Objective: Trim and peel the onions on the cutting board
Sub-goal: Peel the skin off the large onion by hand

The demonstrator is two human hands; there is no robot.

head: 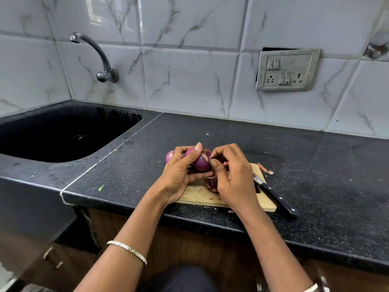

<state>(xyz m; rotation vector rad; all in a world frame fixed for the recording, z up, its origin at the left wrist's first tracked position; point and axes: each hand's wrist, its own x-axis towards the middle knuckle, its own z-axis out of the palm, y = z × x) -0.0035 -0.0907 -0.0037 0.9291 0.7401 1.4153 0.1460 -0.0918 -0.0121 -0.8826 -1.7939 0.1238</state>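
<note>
Cradling a round purple-red onion (202, 163) at frame centre, above the far end of the pale wooden cutting board (196, 194), the left hand (179, 175) wraps it with thumb over the top. Right hand (231, 175), directly right of the onion, pinches a flap of papery skin at its upper right side; the next pull probably runs rightward. Black-handled knife (277, 199) lies idle on the board's right edge; second purple onion (170, 156) sits behind the left hand.
</note>
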